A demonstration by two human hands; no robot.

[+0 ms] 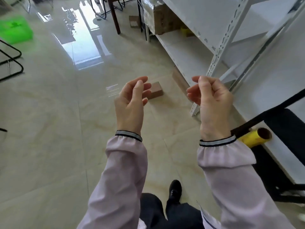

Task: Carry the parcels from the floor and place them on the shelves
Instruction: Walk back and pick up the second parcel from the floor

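Note:
A small brown cardboard parcel (156,91) lies on the glossy tiled floor, partly hidden behind my left hand's fingers. My left hand (132,103) is raised above the floor with curled, separated fingers and holds nothing. My right hand (211,100) is held up beside it, also loosely curled and holding nothing. A second small parcel (134,21) lies far back on the floor near a dark table leg. White metal shelves (186,53) run along the right side, with a large brown box (163,19) on the lowest shelf at the far end.
A white perforated shelf post (219,52) stands just behind my right hand. A yellow tape roll (255,138) and a black strap lie at the right. A green crate (15,29) and black wire frame sit at the left. My dark shoe (175,189) is below.

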